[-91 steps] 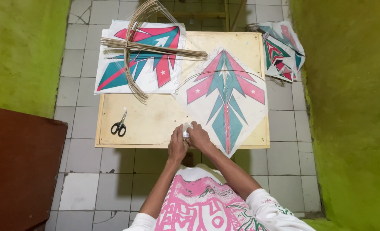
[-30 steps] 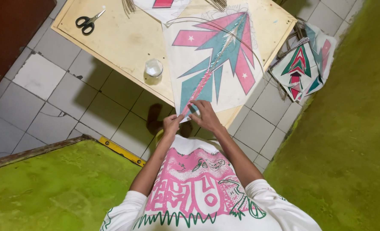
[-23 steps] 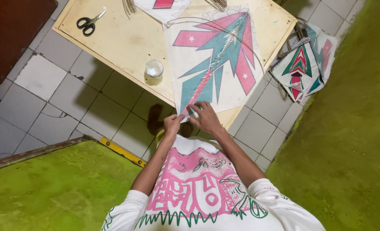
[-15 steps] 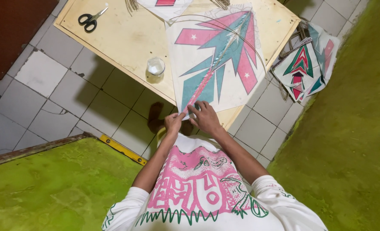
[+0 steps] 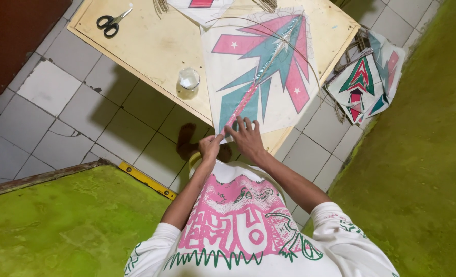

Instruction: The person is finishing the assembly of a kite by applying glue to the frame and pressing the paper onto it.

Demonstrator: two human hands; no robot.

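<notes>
One head camera looks steeply down, seemingly tilted, over the board [image 5: 151,46].

A white kite [image 5: 261,77] with pink-and-teal arrow print lies flat on the board.

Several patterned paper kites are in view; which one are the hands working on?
The large white kite with the pink and teal arrow pattern on the wooden board; both hands press its bottom tip, unlike the floor pile.

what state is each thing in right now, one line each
kite: flat on the board, bottom tip at the near edge
left hand: pinching the kite's bottom tip
right hand: fingers spread, pressing the kite's lower corner
scissors: shut, lying untouched
small clear cup: upright, open top
finished kites: stacked on the floor
</notes>
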